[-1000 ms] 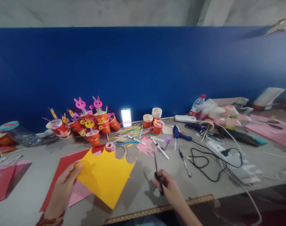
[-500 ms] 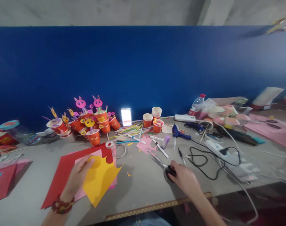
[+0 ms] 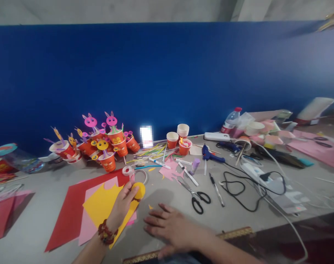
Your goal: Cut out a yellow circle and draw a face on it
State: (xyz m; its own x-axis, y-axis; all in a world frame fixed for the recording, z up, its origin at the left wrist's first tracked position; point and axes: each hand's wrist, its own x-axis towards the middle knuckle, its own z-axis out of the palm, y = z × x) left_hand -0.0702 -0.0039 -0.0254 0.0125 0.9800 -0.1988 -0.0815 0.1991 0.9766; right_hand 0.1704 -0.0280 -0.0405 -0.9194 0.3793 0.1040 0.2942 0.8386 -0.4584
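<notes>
Remotely, I list the following: left hand (image 3: 124, 201), thumb and fingers pinched on a yellow paper disc (image 3: 140, 190), near the tape rolls (image 3: 141, 177); beneath that arm, a notched yellow sheet (image 3: 101, 201) overlying pink and red paper. Right hand (image 3: 174, 227), palm down, fingers apart, near the table's front edge; scissors (image 3: 198, 196) lying beyond it, blades parted. Containers, left to right: one clear jar (image 3: 21, 157), teal-topped, its small coloured contents too blurred for me to name; a cluster of orange paper cups (image 3: 107, 164), several holding pink or yellow animal figures; nested cups (image 3: 172, 143); one cup of pink and yellow scraps (image 3: 185, 150); one red-capped bottle (image 3: 231, 121); one tipped cup (image 3: 246, 145), sticks at its mouth.
</notes>
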